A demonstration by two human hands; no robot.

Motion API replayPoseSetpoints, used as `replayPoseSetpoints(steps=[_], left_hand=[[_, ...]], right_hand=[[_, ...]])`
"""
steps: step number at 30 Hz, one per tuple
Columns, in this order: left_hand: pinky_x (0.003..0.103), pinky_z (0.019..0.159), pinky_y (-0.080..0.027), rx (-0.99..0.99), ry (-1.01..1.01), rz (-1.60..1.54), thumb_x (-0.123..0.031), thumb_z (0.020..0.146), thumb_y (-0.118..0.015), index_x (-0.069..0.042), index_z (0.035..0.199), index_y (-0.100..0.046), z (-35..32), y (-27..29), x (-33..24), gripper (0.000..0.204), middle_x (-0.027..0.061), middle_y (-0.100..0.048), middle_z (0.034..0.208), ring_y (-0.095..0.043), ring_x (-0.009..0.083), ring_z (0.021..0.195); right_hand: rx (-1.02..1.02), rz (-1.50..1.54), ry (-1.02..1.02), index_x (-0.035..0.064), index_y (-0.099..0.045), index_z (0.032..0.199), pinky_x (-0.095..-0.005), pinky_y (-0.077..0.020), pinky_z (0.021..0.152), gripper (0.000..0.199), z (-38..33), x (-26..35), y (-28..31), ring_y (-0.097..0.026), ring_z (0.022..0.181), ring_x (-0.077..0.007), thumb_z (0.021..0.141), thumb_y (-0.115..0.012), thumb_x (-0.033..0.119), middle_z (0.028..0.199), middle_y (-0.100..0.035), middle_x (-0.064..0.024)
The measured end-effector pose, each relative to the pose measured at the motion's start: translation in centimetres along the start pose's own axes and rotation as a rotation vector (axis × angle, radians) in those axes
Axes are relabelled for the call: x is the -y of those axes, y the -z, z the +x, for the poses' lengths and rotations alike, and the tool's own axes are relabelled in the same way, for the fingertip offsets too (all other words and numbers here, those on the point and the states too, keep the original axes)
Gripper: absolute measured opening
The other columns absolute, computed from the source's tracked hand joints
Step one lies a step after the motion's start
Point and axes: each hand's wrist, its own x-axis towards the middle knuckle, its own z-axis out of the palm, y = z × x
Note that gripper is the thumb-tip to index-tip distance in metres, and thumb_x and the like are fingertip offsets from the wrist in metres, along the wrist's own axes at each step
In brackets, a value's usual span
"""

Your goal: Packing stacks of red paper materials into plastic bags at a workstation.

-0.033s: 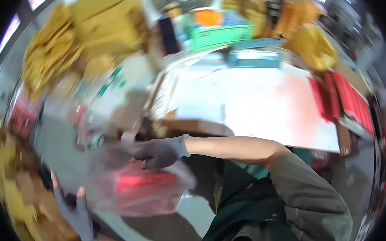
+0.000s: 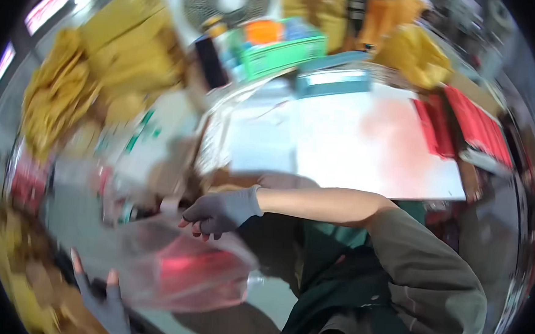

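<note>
Behind gloved hands — white table (image 2: 342, 153), yellow sacks (image 2: 57, 99)

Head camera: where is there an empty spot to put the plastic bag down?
The white tabletop looks bare in the middle, between the teal box and the red packets. The grey floor strip left of the bag also looks open. Yellow piles crowd the left. Both gloved hands, right and left, are at the bag.

Grey fingerless gloves on both hands, olive short sleeve, dark green apron.
</note>
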Motion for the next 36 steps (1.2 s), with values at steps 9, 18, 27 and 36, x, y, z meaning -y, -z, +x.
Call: replayPoseSetpoints(steps=[9,18,27,36], left_hand=[[0.029,0.065,-0.048,0.591,-0.28,-0.015,-0.013,0.078,-0.072,0.0,0.118,-0.057,4.2,-15.0,-14.1,0.044,0.0141,-0.064,0.094,-0.059,0.0183,0.078],[0.04,0.088,-0.05,1.256,-0.729,0.018,-0.021,0.074,-0.073,-0.006,0.134,-0.043,2.3,-40.6,-22.5,0.068,0.0248,-0.033,0.143,-0.046,0.036,0.125],[0.038,0.094,-0.047,0.742,-0.854,-0.5,-0.01,0.074,-0.075,0.003,0.129,-0.046,-11.7,-66.6,-29.4,0.063,0.0225,-0.048,0.131,-0.049,0.0322,0.121],[0.043,0.094,-0.043,0.606,-0.895,-0.363,-0.027,0.077,-0.072,0.0,0.126,-0.049,-14.1,-70.3,-36.4,0.06,0.0221,-0.05,0.128,-0.05,0.036,0.116]], right_hand=[[-0.924,0.175,-0.099,0.0017,-0.049,0.128,-0.0303,-0.0545,0.077,0.041,-34.9,-2.8,17.0,-0.06,0.095,-0.0142,0.092,-0.056,0.02,0.101,-0.059,-0.0072],[-2.052,-0.753,-0.705,0.0041,-0.051,0.128,-0.0336,-0.0462,0.089,0.047,-70.8,-5.2,19.8,-0.061,0.101,-0.0249,0.087,-0.056,0.026,0.105,-0.064,-0.0171],[-2.164,-1.412,-1.885,-0.0031,-0.032,0.139,-0.0459,-0.0308,0.106,0.077,-102.1,-8.9,11.9,-0.04,0.122,-0.0467,0.088,-0.048,0.053,0.132,-0.046,-0.026],[-1.817,-1.061,-1.827,0.005,-0.053,0.124,-0.0434,-0.0388,0.095,0.059,-100.3,-6.1,12.4,-0.049,0.111,-0.0383,0.088,-0.049,0.052,0.116,-0.057,-0.0202]])
